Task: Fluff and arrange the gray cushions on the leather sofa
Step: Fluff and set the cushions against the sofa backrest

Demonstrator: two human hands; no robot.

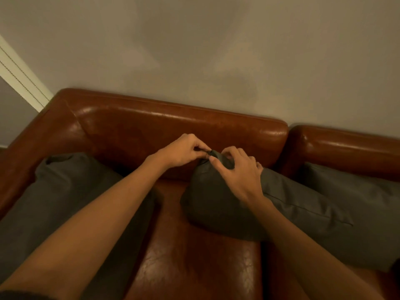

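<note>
both hands, left hand (185,153) and right hand (238,169), pinch closed on the top corner of the middle gray cushion (218,204) propped against the leather sofa (173,124) back, where tugging that corner upward evenly should square it.

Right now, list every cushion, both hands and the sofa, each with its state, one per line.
Middle cushion: propped against the backrest, top corner pinched by both hands.
Left cushion: slumped in the sofa's corner, untouched.
Right cushion: lying against the next backrest, untouched.
Left hand: pinching the corner fabric.
Right hand: gripping the same corner from the other side.
Leather sofa: seat bare between cushions.
</note>
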